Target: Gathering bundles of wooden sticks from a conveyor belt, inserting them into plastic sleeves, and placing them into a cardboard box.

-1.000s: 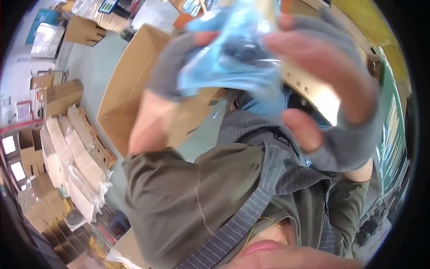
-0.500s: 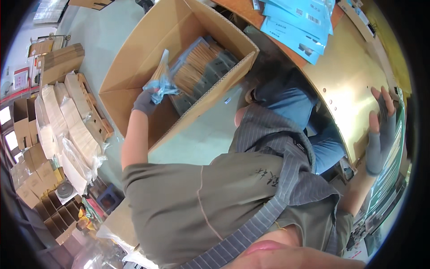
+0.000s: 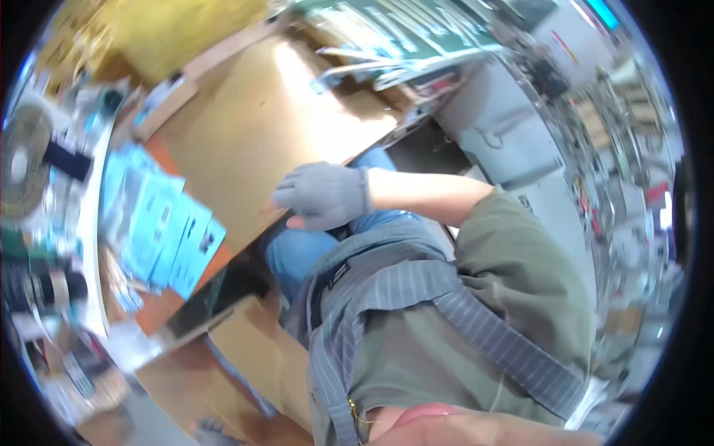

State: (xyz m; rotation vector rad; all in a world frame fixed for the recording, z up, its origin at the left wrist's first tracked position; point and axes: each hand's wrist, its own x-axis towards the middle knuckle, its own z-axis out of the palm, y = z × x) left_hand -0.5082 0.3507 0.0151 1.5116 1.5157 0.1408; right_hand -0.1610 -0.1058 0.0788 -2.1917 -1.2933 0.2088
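Note:
My right hand (image 3: 323, 195), in a grey fingerless glove, hovers palm down by the front edge of the tan tabletop (image 3: 245, 141). Its fingers are loosely stretched with the thumb apart, and nothing shows in them. Low at the left, a dark blurred patch appears to be my left hand (image 3: 212, 431) beside the cardboard box (image 3: 260, 357); its fingers are too smeared to read. Light blue flat packets (image 3: 167, 238) lie fanned in an overlapping pile on the left end of the table. The box's contents are mostly hidden.
A green rack with pale strips (image 3: 401, 37) stands past the table's far side. Yellow material (image 3: 171, 37) lies at the back left. A grey cabinet (image 3: 506, 126) is to the right, and a round disc-like fixture (image 3: 22, 163) is at the far left.
The view has swung right, bringing the table to the middle and the box to the lower left. My right hand is now near the table's front edge. The crumpled blue bag is out of sight.

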